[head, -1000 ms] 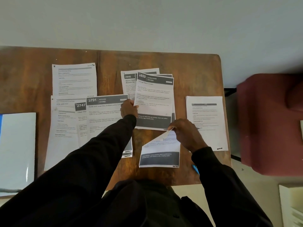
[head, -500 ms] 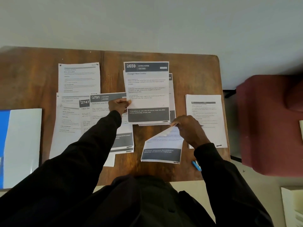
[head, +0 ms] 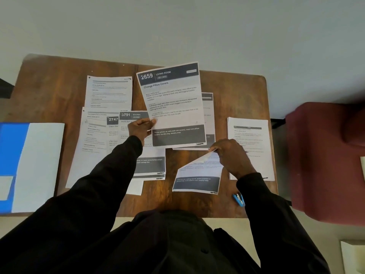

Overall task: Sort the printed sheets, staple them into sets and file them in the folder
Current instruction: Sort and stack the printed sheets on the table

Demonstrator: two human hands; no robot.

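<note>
A home room, probably a living area serving as a makeshift workspace. A worn wooden table (head: 49,91) is standing against a plain pale wall (head: 177,26), and a dark red upholstered armchair (head: 325,159) is sitting just beside its right end. Printed sheets (head: 108,91) and a blue folder (head: 13,165) are lying across the tabletop, giving it a desk-like use.

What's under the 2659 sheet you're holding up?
Behind the 2659 sheet, pinched in the left hand, a sheet lies on the table; only its right strip and bottom edge show. Its heading, and whether more sheets lie there, is covered.
</note>
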